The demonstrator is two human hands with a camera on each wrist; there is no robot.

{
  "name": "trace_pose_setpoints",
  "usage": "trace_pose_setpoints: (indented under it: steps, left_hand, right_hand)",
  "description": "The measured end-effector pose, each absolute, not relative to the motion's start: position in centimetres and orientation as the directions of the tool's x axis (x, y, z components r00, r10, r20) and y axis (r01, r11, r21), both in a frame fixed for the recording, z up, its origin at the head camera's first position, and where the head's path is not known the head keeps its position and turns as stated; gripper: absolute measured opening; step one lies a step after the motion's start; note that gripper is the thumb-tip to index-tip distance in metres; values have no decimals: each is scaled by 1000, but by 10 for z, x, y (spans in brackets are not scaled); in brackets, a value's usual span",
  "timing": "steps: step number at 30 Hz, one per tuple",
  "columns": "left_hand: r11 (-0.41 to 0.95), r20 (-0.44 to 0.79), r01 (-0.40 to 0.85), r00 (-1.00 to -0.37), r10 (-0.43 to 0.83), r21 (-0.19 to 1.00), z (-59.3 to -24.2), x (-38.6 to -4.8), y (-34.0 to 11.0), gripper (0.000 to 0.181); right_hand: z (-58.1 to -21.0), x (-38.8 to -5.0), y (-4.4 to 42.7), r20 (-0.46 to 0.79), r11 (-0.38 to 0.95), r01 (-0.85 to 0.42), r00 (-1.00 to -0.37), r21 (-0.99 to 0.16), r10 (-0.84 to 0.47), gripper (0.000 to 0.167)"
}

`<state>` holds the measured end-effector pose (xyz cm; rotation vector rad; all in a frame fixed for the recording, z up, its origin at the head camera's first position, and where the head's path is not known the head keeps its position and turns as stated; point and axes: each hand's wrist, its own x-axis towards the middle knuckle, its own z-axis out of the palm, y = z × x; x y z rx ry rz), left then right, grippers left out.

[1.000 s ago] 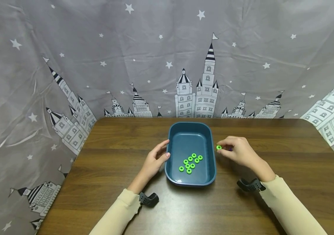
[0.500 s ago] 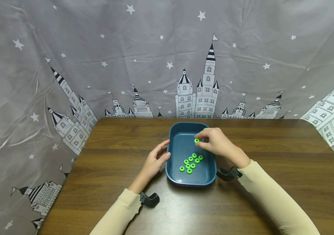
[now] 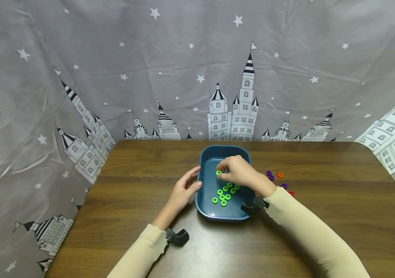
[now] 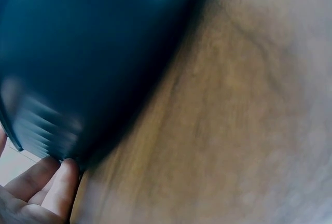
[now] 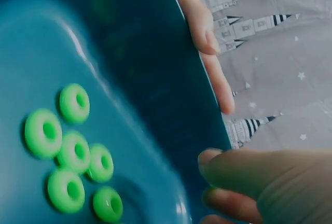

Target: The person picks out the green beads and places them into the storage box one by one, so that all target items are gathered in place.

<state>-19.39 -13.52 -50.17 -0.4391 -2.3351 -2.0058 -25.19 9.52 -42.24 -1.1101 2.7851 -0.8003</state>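
Observation:
A dark blue rectangular tray [image 3: 204, 208] stands on the wooden table, with several green ring-shaped beads [image 3: 222, 197] on the near part of its floor. The left hand [image 3: 180, 195] lies along the tray's left side, its fingertips touching the wall; the left wrist view has these fingers [image 4: 61, 187] against the outside. Above the tray's floor, the right hand [image 3: 240, 172] pinches one green ring-shaped bead [image 3: 219, 173] between thumb and fingers. In the right wrist view the right hand [image 5: 249, 182] mostly hides that bead, while loose green beads [image 5: 66, 190] show plainly.
Right of the tray, purple rings [image 3: 269, 173], an orange ring [image 3: 280, 175] and a red ring [image 3: 291, 193] lie on the wooden table [image 3: 339, 181], partly behind the right forearm. A grey curtain [image 3: 169, 58] printed with castles and stars hangs behind the table.
The right hand has carried the green bead leftward from beside the tray to over its middle. Purple, orange and red rings have come into sight behind it. The left hand has stayed put.

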Motion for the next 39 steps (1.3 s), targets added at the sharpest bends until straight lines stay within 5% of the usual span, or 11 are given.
trace_pose_setpoints:
  steps: [24, 39]
  left_hand:
    - [135, 185, 212, -964, 190, 968, -500, -192, -135, 52]
    - [139, 181, 209, -965, 189, 968, -500, -192, -135, 52]
  right_hand:
    - [-446, -263, 82, -39, 711, -547, -780, -443, -624, 10]
    - [-447, -261, 84, 0, 697, -528, -797, -484, -604, 19]
